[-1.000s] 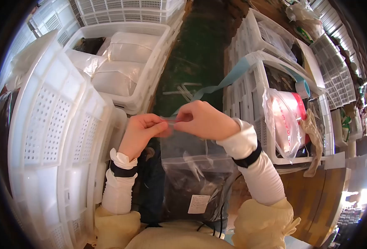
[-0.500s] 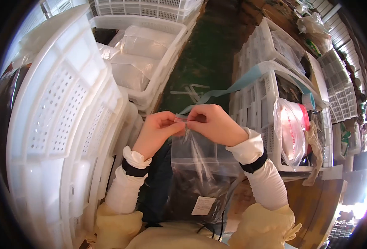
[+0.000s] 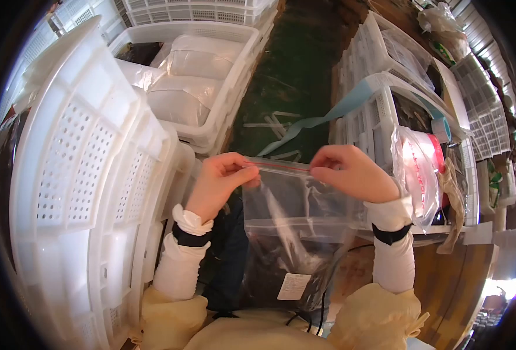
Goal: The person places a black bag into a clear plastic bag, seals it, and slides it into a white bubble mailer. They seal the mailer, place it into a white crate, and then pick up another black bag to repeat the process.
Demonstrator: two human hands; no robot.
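A clear zip-lock bag [image 3: 275,204] hangs in front of me, with a red line along its top seal. Dark contents and a white printed label [image 3: 294,286] show in its lower part. My left hand [image 3: 220,182] pinches the top left corner between thumb and fingers. Further right along the same seal, my right hand [image 3: 351,170] is closed on the edge with thumb and forefinger. Between the two hands the seal runs nearly straight. Just beyond it, a light blue strip [image 3: 316,121] trails down from the right-hand crates.
Stacked white crates [image 3: 88,157] rise on my left. Behind them a white crate [image 3: 234,76] holds plastic-wrapped packs [image 3: 188,96]. Thin clear strips [image 3: 272,124] lie on the green surface [image 3: 281,76]. On the right stand more crates [image 3: 360,116], a red-and-white bag [image 3: 419,172] and a cardboard box [image 3: 444,286].
My right hand has moved right along the bag's seal, away from my left hand, which stays at the left corner. The bag's top is now stretched wider. The view has shifted slightly.
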